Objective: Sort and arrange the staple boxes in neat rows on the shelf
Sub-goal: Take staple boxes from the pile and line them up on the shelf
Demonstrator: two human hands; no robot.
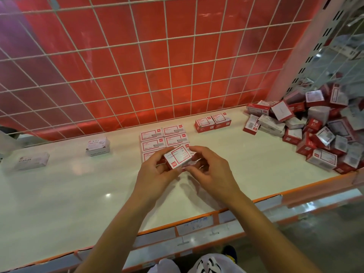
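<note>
While the left hand (155, 169) and the right hand (211, 168) together pinch one red-and-white staple box (178, 157) by its ends, tilted just above the white shelf (78, 194), a neat block of the same boxes (163, 137) lies flat right behind it. A pair of boxes (213, 122) stands farther back, a loose heap (315, 133) fills the right corner, and two white boxes (97, 145) sit apart on the left.
</note>
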